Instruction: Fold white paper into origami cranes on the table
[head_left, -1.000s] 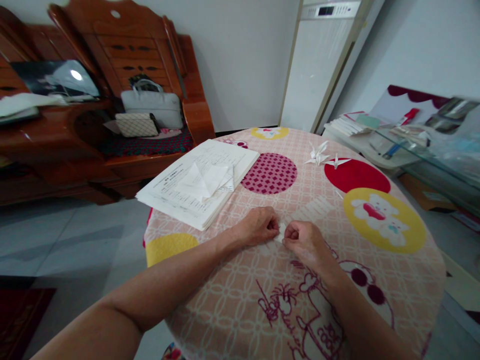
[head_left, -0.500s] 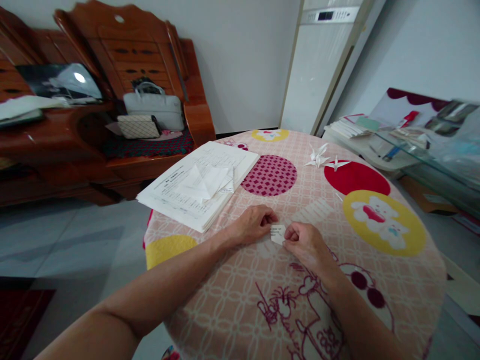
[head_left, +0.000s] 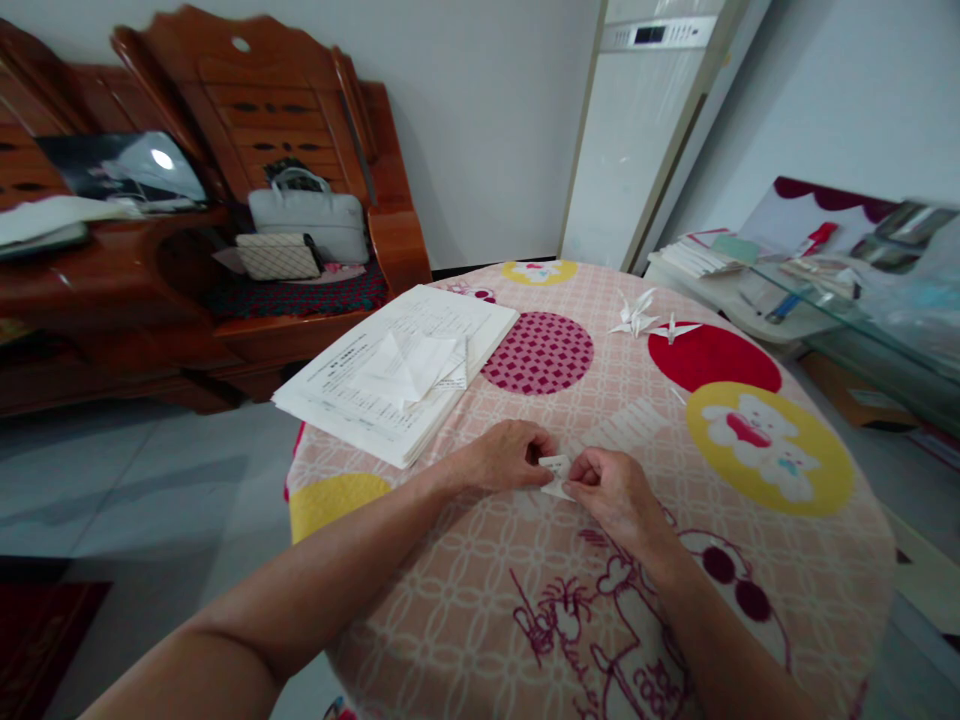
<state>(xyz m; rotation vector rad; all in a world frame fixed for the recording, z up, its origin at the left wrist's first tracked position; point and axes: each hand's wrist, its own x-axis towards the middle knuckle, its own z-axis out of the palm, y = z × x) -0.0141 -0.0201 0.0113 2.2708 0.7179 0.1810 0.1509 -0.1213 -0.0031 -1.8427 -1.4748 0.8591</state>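
On the round table's patterned cloth (head_left: 750, 560), both my hands pinch one small folded piece of white paper (head_left: 556, 473). My left hand (head_left: 506, 455) grips its left side with curled fingers. My right hand (head_left: 611, 490) grips its right side, fingers closed. The paper sits low, at or just above the cloth. Most of it is hidden between my fingers.
A stack of printed sheets (head_left: 352, 400) with folded white papers (head_left: 409, 365) on top lies at the table's left. Two paper cranes (head_left: 645, 318) rest at the far side. A wooden bench (head_left: 247, 250) with bags stands left, a white appliance (head_left: 634, 130) behind, a cluttered glass shelf (head_left: 825, 280) right.
The folded paper came into view between my hands and has been turned slightly. Both hands stayed close together at the same spot.
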